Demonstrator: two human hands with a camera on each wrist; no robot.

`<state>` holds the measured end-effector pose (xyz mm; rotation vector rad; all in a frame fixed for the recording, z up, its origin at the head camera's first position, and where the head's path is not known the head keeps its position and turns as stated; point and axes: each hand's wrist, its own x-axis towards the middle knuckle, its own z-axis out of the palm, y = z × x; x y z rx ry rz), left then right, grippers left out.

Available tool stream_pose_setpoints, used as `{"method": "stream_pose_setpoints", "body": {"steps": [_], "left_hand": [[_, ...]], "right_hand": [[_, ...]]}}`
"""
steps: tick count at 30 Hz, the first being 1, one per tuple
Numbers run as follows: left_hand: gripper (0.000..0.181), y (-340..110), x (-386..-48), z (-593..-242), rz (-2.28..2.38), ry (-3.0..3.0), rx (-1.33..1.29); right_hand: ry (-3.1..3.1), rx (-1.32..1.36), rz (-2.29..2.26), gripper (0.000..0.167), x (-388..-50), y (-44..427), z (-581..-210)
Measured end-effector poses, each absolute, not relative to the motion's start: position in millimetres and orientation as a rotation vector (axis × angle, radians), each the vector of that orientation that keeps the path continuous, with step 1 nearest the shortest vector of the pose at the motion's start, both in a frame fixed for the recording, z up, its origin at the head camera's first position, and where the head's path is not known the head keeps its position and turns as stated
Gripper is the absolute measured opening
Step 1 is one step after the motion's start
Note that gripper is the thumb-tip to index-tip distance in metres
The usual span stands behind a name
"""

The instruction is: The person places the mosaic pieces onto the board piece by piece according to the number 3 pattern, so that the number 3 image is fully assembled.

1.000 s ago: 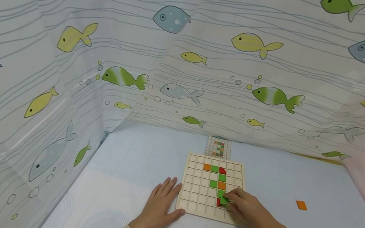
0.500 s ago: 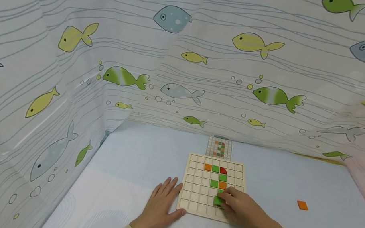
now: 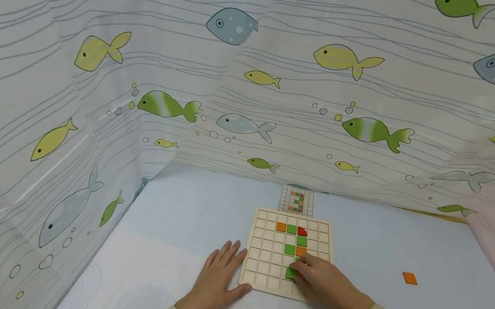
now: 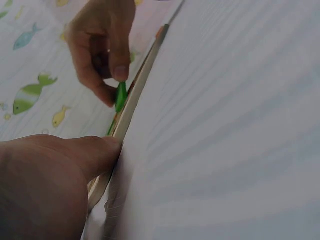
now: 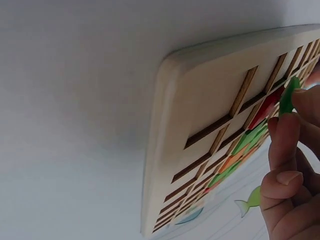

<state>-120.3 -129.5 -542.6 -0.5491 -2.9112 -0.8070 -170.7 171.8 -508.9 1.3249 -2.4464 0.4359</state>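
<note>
My right hand (image 3: 328, 286) pinches a green square tile (image 3: 290, 273) between thumb and fingers, over the lower part of a wooden grid board (image 3: 258, 264). In the right wrist view this green tile (image 5: 288, 97) stands tilted on edge beside a red tile (image 5: 265, 107) set in the grid. Orange, green and red tiles, such as an orange tile (image 3: 281, 227), fill several cells further up; the right hand hides part of that column. My left hand (image 3: 216, 281) lies with straight fingers at the board's left side, its thumb touching the near left corner.
A loose orange tile (image 3: 410, 278) lies on the tablecloth (image 3: 381, 244) to the right. Behind the board is a small card (image 3: 285, 201) printed with a coloured grid pattern. Fish-printed sheeting (image 3: 238, 92) rises at the back and left.
My right hand has moved left over the board with the green tile, passing across the red tile in the lower row. The left hand has stayed in place.
</note>
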Motion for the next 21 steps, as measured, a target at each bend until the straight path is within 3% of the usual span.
{"method": "stream_pose_setpoints", "body": {"steps": [21], "left_hand": [[0.077,-129.5,-118.5,-540.2,-0.804,-2.934,-0.538]], "right_hand": [[-2.722,1.289,0.363,0.020,-171.5,161.2,-499.9]]}}
